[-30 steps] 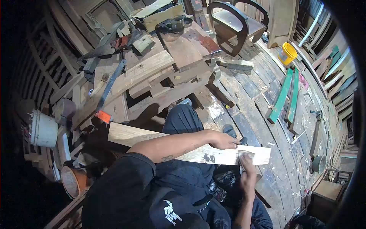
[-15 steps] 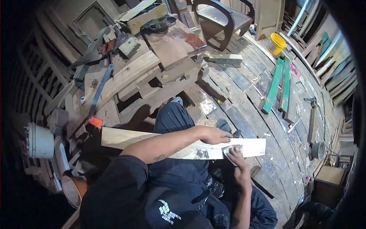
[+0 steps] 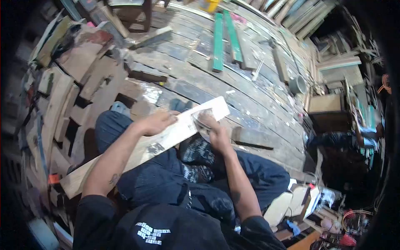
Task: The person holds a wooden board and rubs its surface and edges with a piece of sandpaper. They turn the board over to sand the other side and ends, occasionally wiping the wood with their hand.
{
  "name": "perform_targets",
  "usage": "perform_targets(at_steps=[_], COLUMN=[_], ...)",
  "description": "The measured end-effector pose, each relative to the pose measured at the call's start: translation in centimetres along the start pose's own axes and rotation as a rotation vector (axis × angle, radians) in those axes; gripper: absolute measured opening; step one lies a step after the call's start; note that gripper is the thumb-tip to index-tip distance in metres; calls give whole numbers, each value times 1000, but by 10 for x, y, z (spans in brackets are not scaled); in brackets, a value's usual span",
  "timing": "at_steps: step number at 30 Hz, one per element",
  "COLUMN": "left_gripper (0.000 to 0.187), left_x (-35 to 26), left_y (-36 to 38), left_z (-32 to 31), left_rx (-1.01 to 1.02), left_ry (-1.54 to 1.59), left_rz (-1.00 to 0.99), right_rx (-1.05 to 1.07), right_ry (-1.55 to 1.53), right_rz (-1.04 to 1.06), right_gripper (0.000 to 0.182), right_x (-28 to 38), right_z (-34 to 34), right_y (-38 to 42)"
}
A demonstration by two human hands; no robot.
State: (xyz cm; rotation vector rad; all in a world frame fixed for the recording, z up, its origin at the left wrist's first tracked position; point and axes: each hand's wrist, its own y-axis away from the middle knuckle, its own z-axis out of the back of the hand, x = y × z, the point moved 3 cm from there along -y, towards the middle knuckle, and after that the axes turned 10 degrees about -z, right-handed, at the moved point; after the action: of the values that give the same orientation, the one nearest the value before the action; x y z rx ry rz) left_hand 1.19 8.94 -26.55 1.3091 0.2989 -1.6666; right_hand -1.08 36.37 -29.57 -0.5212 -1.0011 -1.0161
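A pale wooden board (image 3: 166, 139) lies slanted across my lap and legs, with a dark patch on its face near the middle. My left hand (image 3: 158, 123) grips the board's far edge, fingers closed over it. Close to the board's right end, my right hand (image 3: 208, 121) presses a folded greyish sheet that looks like sandpaper (image 3: 197, 118) against the face. Its fingers are closed around the sheet and somewhat blurred.
Two green wooden strips (image 3: 218, 46) lie on the plank floor. A grey bucket (image 3: 297, 85) stands to the right. Stacked timber pieces (image 3: 62, 100) fill the left side. Another person (image 3: 366, 133) is at the far right. A dark wooden block (image 3: 254, 138) lies beside my right forearm.
My view has swung to the right, so the board now appears tilted, its right end higher. Both hands stay on it, the right still holding the sheet against the face.
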Motion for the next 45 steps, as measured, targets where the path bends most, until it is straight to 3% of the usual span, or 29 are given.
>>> perform_targets(at_steps=[3, 4, 7, 9, 11, 13, 15, 17, 19, 21, 25, 35, 45], left_gripper=[55, 54, 51, 52, 52, 53, 54, 53, 49, 48, 50, 53, 55], left_x=[2, -3, 19, 15, 16, 16, 18, 14, 14, 16, 4, -1, 14], left_y=[-1, -2, -6, -4, -2, -2, -5, -5, -5, -4, -1, -2, -13], left_z=[-1, 1, -8, -9, -7, -7, -8, -5, -6, -8, -4, -5, -11], left_rx=[-14, 24, -62, -20, -57, -57, -53, -54, -29, 5, -41, -53, -14], left_ry=[-26, -9, 0, 48, -15, -15, -3, -66, -41, 2, -67, -110, -91], left_rz=[-14, -19, -109, -65, -60, -47, -46, -107, -60, -63, -102, -163, -66], right_rx=[-340, -340, 37, 246, 316, 32, -221, -270, -149, 61, 149, -157, -105], right_ry=[50, 141, 92, 98, -61, -23, -56, 136, 55, 74, 93, 437, 403], right_rz=[-154, -180, 62, 243, 151, -66, -206, -225, -128, 6, 30, 105, 42], right_gripper=[55, 53, 64, 71, 72, 55, 51, 50, 53, 67, 68, 53, 59], right_x=[-36, -27, 21, 58, 49, 8, -38, -26, -7, 36, 50, 56, 29], right_z=[32, 29, -11, -33, -22, 2, 29, 30, 5, -17, -12, -13, -23], right_y=[-9, -8, 16, 30, 23, 5, -8, -7, 6, 20, 19, 5, 1])
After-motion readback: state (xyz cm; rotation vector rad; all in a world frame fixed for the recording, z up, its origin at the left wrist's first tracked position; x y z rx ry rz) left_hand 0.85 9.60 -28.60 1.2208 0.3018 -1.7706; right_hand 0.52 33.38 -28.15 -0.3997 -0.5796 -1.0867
